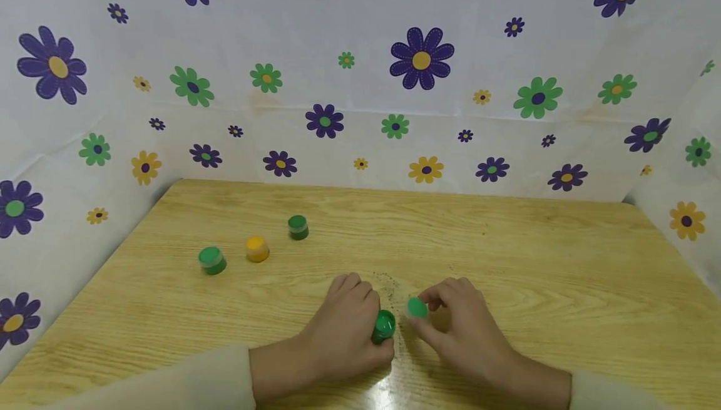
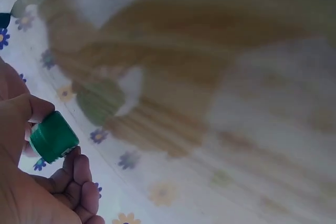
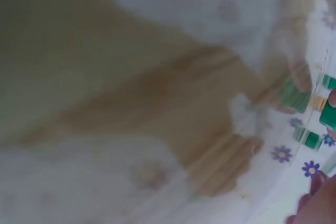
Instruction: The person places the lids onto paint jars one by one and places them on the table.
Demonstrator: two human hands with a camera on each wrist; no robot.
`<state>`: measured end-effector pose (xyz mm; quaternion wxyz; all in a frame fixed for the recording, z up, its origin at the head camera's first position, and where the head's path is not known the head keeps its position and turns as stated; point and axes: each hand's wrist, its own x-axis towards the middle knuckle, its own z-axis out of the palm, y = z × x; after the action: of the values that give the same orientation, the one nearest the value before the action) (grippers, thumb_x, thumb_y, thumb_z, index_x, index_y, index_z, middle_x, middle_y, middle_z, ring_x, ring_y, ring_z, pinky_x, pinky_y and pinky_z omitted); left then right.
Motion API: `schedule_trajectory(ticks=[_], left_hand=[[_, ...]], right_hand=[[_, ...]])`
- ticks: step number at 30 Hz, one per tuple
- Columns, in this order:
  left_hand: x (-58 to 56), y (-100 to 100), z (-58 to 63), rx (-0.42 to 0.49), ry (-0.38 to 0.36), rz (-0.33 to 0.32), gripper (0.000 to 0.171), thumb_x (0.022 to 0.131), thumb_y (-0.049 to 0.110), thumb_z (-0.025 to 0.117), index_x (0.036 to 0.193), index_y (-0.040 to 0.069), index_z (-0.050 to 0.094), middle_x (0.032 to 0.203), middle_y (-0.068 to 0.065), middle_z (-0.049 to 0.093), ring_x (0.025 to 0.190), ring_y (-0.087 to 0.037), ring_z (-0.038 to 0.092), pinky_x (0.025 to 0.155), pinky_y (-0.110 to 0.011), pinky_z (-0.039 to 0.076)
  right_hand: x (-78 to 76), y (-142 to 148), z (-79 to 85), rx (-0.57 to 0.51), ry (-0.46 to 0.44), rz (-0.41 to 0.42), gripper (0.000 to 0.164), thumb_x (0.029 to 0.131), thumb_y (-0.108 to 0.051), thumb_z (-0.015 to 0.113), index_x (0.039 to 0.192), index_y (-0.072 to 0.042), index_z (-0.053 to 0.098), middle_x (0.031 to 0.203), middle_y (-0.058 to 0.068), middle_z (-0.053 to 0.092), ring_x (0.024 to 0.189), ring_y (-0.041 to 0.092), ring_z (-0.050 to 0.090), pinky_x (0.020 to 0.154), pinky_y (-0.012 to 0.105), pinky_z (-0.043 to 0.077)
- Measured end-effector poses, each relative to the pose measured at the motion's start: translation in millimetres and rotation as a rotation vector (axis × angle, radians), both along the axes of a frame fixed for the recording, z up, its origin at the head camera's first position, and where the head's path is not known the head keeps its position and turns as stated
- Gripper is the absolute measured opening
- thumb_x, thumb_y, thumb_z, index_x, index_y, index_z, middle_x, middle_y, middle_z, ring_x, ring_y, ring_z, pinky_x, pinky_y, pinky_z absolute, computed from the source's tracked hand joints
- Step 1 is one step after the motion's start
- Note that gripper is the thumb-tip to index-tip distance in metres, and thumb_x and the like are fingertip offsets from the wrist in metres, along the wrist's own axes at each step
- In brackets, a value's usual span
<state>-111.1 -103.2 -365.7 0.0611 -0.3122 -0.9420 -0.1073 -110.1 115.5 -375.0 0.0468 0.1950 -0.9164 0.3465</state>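
My left hand point(image 1: 343, 335) grips a small open paint jar point(image 1: 384, 326) with green paint inside, its mouth facing up toward the head camera. In the left wrist view the green jar point(image 2: 54, 137) sits between thumb and fingers. Just to the right, my right hand point(image 1: 467, 328) pinches a round, light green lid point(image 1: 417, 308) between thumb and fingertips. A small gap separates lid and jar. At the edge of the right wrist view, part of the held jar point(image 3: 328, 115) appears.
Three lidded paint jars stand at the left of the wooden table point(image 1: 563, 272): a green one point(image 1: 212, 261), a yellow-orange one point(image 1: 257, 249) and a darker green one point(image 1: 298, 227). Dark specks point(image 1: 388, 286) lie near the hands. A flower-printed cloth point(image 1: 349, 91) hangs behind and at both sides.
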Motion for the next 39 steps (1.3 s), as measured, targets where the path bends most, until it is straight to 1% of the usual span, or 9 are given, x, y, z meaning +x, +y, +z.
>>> schedule_trajectory(ticks=[3,7,10,13,16,21,26,32,39], left_hand=[[-5.0,6.5,1.1,0.02,0.005,0.016,0.028,0.077,0.038,0.069,0.072,0.014,0.055,0.072,0.009,0.046,0.078,-0.013,0.038,0.083,-0.032,0.036],[-12.6,10.0,-1.0,0.035,0.062,-0.001,0.031,0.077,0.041,0.071,0.074,0.014,0.056,0.073,0.008,0.049,0.077,-0.013,0.04,0.082,-0.03,0.036],[-16.7,10.2,-3.5,0.046,0.121,-0.017,0.034,0.077,0.044,0.072,0.077,0.013,0.058,0.077,0.006,0.054,0.079,-0.013,0.042,0.084,-0.031,0.037],[-18.4,10.4,-5.7,0.054,0.157,-0.028,0.035,0.076,0.045,0.073,0.078,0.013,0.06,0.079,0.005,0.057,0.08,-0.013,0.044,0.085,-0.031,0.038],[-19.0,11.6,-7.7,0.057,0.163,-0.044,0.03,0.074,0.041,0.073,0.077,0.014,0.059,0.078,0.006,0.057,0.081,-0.013,0.044,0.085,-0.03,0.038],[-19.0,12.8,-10.5,0.066,0.191,-0.062,0.027,0.071,0.037,0.073,0.074,0.017,0.055,0.075,0.007,0.054,0.079,-0.012,0.044,0.083,-0.029,0.038],[-18.9,13.0,-12.2,0.074,0.23,-0.067,0.03,0.071,0.041,0.075,0.073,0.017,0.057,0.074,0.008,0.054,0.078,-0.012,0.044,0.082,-0.029,0.038],[-18.4,13.5,-11.9,0.054,0.258,-0.077,0.035,0.072,0.045,0.076,0.077,0.015,0.06,0.076,0.007,0.055,0.079,-0.012,0.044,0.083,-0.029,0.038],[-18.1,12.7,-12.6,0.05,0.3,-0.089,0.039,0.07,0.048,0.078,0.08,0.014,0.062,0.077,0.006,0.058,0.08,-0.013,0.044,0.082,-0.029,0.038]], right_hand=[[-6.1,-0.6,-1.1,0.025,0.147,0.022,0.016,0.086,-0.028,0.075,0.098,-0.02,0.068,0.091,-0.013,0.056,0.091,0.01,0.048,0.083,0.034,0.039],[-12.8,0.1,-3.3,0.066,0.331,0.083,0.019,0.082,-0.024,0.075,0.097,-0.017,0.066,0.094,-0.009,0.058,0.094,0.011,0.048,0.087,0.04,0.039],[-16.4,-0.1,-3.1,0.077,0.441,0.136,0.021,0.08,-0.024,0.073,0.097,-0.015,0.066,0.096,-0.007,0.059,0.095,0.012,0.049,0.087,0.041,0.04],[-18.5,-2.0,-2.0,0.094,0.514,0.186,0.021,0.08,-0.025,0.07,0.098,-0.015,0.065,0.097,-0.006,0.059,0.096,0.014,0.05,0.085,0.04,0.04],[-20.2,-3.7,-2.0,0.112,0.552,0.216,0.023,0.08,-0.027,0.068,0.098,-0.014,0.064,0.097,-0.005,0.059,0.095,0.015,0.051,0.084,0.039,0.04],[-22.6,-5.4,-4.3,0.123,0.579,0.244,0.025,0.077,-0.028,0.066,0.098,-0.014,0.064,0.097,-0.005,0.059,0.094,0.014,0.051,0.085,0.038,0.04],[-23.8,-6.3,-5.7,0.14,0.611,0.277,0.026,0.075,-0.029,0.066,0.097,-0.014,0.064,0.096,-0.005,0.058,0.094,0.014,0.05,0.086,0.039,0.041],[-24.0,-7.0,-6.0,0.17,0.657,0.322,0.028,0.075,-0.031,0.066,0.096,-0.013,0.065,0.097,-0.004,0.058,0.095,0.017,0.05,0.087,0.039,0.042],[-22.4,-8.8,-5.9,0.194,0.693,0.345,0.032,0.075,-0.032,0.066,0.099,-0.011,0.065,0.097,-0.001,0.058,0.096,0.019,0.05,0.086,0.039,0.042]])
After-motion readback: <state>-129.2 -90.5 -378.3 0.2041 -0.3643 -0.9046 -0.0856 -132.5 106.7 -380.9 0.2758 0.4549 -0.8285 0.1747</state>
